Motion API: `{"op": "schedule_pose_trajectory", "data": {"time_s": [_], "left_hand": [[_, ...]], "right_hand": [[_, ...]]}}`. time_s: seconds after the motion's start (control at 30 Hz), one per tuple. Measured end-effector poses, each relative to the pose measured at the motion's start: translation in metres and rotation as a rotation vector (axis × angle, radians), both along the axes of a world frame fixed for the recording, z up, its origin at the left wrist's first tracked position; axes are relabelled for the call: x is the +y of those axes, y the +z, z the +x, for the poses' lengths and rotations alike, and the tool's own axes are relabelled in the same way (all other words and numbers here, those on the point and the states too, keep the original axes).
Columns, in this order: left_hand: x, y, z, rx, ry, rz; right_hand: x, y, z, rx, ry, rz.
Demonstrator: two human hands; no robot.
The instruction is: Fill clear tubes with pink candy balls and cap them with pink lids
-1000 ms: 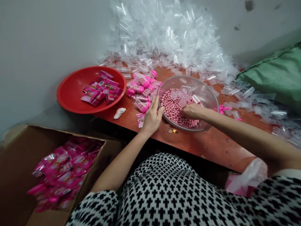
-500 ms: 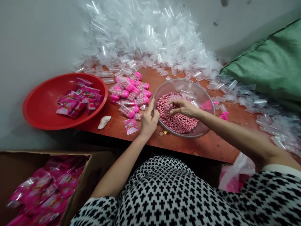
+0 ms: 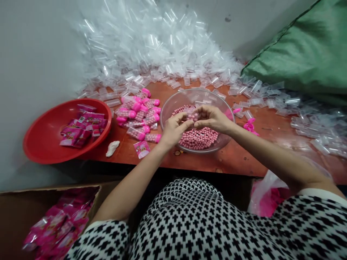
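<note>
A short clear plastic tube (image 3: 192, 115) with pink balls in it is pinched between both my hands over the bowl. My left hand (image 3: 174, 129) has thumb and fingertips closed on its left end, and my right hand (image 3: 213, 118) is closed on its right end. Below them, a clear bowl (image 3: 225, 142) holds a heap of pink balls (image 3: 199, 139) and a few empty tubes along its far side. Left of the bowl lies a pile of filled tubes with pink caps (image 3: 142, 112). The tube's ends are partly hidden by my fingers.
A red basin (image 3: 40, 144) holds pink packets. Near it lie a white crumpled lump (image 3: 112, 148) and a pink card (image 3: 141, 149). Clear tubes (image 3: 151, 47) are heaped at the back, beside a green sack (image 3: 303, 50). Pink caps (image 3: 251, 126) lie right; a cardboard box (image 3: 104, 191) of packets stands below.
My left hand has come off the bowl's rim to the tube in my right hand, so both now hold it. The whole view has shifted a little.
</note>
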State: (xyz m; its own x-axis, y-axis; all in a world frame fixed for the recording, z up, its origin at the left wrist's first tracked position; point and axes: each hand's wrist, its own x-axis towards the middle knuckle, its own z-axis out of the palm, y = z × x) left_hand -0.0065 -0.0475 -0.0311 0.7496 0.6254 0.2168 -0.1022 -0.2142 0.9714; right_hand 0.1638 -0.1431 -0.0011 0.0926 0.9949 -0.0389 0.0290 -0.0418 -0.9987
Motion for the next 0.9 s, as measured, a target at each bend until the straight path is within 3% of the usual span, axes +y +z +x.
{"op": "schedule_pose_trajectory", "data": {"time_s": [0.13,0.27,0.33,0.4,0.53,0.67,0.83,0.9], "left_hand": [[0.000,-0.006,0.007,-0.084,0.008,-0.227],[-0.004,-0.001,0.003,-0.056,0.053,-0.334],[-0.007,0.003,0.001,-0.040,0.036,-0.359],[-0.010,0.008,0.001,-0.036,0.028,-0.380],[-0.016,0.013,0.002,-0.015,0.079,-0.374],[-0.017,0.014,0.002,0.040,0.106,-0.290],[-0.016,0.014,0.001,0.077,0.143,-0.262],[-0.016,0.014,0.001,0.077,0.150,-0.262]], "right_hand": [[-0.028,0.012,0.014,-0.171,-0.112,0.038],[-0.084,0.021,0.075,-0.348,-0.429,0.072],[-0.117,0.016,0.109,-0.532,-0.609,0.012],[-0.144,0.004,0.133,-0.763,-0.672,-0.150],[-0.168,-0.025,0.141,-1.158,-0.542,-0.456],[-0.160,-0.039,0.132,-1.436,-0.455,-0.621],[-0.144,-0.037,0.154,-1.534,-0.313,-0.584],[-0.142,-0.034,0.168,-1.531,-0.392,-0.605]]}}
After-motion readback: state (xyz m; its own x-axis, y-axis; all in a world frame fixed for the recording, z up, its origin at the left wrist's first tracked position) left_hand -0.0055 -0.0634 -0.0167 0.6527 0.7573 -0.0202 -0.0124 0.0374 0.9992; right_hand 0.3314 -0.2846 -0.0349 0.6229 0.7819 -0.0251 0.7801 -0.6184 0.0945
